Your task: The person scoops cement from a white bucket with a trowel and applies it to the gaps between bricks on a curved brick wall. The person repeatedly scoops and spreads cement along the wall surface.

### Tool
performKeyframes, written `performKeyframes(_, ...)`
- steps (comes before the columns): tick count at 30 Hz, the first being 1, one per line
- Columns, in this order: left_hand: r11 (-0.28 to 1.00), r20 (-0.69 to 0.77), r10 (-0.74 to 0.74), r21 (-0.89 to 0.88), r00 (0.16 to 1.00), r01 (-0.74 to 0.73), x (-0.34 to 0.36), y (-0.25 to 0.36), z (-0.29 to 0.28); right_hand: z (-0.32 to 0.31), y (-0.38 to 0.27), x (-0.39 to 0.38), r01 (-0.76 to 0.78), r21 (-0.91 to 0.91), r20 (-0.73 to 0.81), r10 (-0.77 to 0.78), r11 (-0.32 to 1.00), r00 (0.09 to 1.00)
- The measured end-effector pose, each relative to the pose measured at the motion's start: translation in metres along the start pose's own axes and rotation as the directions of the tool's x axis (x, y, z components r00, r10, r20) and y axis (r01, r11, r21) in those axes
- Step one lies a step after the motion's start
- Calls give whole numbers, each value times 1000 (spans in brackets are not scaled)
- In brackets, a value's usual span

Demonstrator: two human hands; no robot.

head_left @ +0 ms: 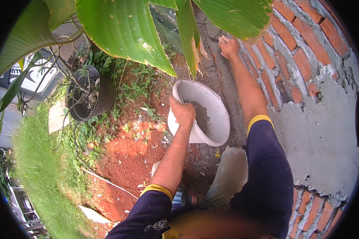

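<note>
My left hand [182,112] grips the rim of a white plastic bucket [217,115] tilted on the red soil, with grey mortar inside it. My right hand [228,46] reaches far forward to the foot of the brick wall [303,51]; its fingers are closed, partly under a big green leaf, and I cannot tell whether they hold anything. Both arms wear dark blue sleeves with yellow cuffs.
Grey plaster [323,135] covers part of the brick wall on the right. A black plant pot [103,97] stands at the left among weeds and grass. Large green leaves [123,28] hang overhead. My trouser knee [229,175] is below the bucket.
</note>
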State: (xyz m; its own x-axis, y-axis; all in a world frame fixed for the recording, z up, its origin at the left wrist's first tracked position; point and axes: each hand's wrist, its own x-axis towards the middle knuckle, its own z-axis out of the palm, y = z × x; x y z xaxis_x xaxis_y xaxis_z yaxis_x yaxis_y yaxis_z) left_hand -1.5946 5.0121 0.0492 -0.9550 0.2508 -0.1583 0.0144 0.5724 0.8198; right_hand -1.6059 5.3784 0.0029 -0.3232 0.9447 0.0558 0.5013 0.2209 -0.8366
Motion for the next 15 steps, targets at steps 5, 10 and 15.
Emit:
performKeyframes(5, 999, -42, 40, -22, 998, -41, 5, -1, 1, -91, -36, -117, 129, -114, 50, -124, 985, 991)
performKeyframes(10, 997, -20, 62, -51, 998, -63, 6, -7, -5, -158, -51, -286, 324, -297, 106, -307, 898, 946)
performKeyframes(15, 997, 67, 77, -23, 995, -75, 6, -32, -25, -200, -57, -383, 193, -481, 231, -89, 855, 969)
